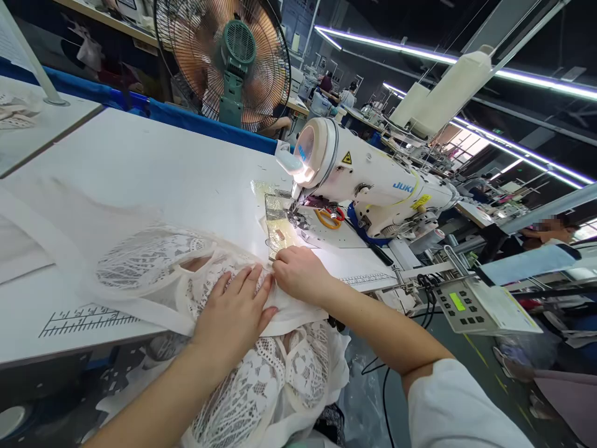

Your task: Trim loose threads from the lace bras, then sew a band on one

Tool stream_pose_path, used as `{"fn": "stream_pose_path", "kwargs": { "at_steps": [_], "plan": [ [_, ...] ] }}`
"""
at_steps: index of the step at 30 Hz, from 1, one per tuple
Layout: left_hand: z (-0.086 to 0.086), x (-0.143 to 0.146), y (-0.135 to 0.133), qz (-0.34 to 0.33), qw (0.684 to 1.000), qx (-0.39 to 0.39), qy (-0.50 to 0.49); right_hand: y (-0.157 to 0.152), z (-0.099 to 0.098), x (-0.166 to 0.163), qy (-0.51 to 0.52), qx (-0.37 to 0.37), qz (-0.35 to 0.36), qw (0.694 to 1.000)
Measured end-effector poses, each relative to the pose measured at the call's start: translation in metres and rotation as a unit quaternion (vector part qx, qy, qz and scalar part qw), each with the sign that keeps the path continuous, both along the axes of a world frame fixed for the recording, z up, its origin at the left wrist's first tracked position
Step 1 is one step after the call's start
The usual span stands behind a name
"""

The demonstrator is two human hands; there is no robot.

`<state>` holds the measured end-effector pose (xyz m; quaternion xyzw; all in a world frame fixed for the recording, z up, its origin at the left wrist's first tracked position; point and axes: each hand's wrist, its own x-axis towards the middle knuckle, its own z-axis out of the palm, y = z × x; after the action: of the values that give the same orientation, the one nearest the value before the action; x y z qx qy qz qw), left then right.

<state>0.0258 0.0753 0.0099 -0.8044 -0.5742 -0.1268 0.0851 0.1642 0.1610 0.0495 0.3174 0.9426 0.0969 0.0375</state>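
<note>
A white lace garment lies spread over the near edge of the white sewing table and hangs down toward my lap. My left hand rests flat on the lace, fingers stretched out and slightly apart. My right hand is curled beside it, fingers pinched on the fabric's edge just in front of the needle plate. The white JUKI sewing machine stands right behind my hands, its lamp lit over the needle.
Orange-handled scissors lie on the machine bed. A control panel with a green display sticks out at the right. A large green fan stands behind the table. Other people work at distant stations.
</note>
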Motion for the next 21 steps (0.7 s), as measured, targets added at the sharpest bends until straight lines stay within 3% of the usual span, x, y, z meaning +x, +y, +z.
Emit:
{"fn": "stream_pose_path", "kwargs": {
  "at_steps": [4,12,21],
  "plan": [
    [0.000,-0.002,-0.003,-0.002,1.000,-0.004,0.009,0.008,-0.001,0.000,0.000,0.009,0.015,1.000],
    [0.002,-0.002,-0.005,0.003,0.999,-0.036,0.001,0.016,-0.006,-0.008,0.037,0.042,-0.072,0.996],
    [0.016,-0.005,-0.001,0.001,0.999,-0.050,-0.006,0.002,0.001,0.010,0.028,-0.010,-0.041,0.999]
  ]
}}
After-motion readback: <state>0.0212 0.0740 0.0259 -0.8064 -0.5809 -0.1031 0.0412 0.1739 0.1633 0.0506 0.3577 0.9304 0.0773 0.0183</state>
